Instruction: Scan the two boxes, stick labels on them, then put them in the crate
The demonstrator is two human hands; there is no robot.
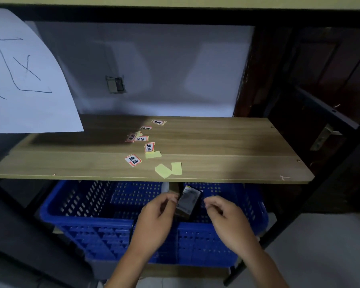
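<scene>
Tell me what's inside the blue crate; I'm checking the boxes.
One dark box shows inside the blue perforated plastic crate, between both hands. The wooden shelf hides its rear.

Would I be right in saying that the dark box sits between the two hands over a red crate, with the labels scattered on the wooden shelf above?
Not quite: the crate is blue, not red. The head view shows the dark box between the left hand and the right hand over it, with the labels scattered on the wooden shelf above.

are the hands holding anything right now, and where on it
Cannot be told for sure. The dark box sits between the left hand and right hand over the blue crate, apparently released.
</scene>
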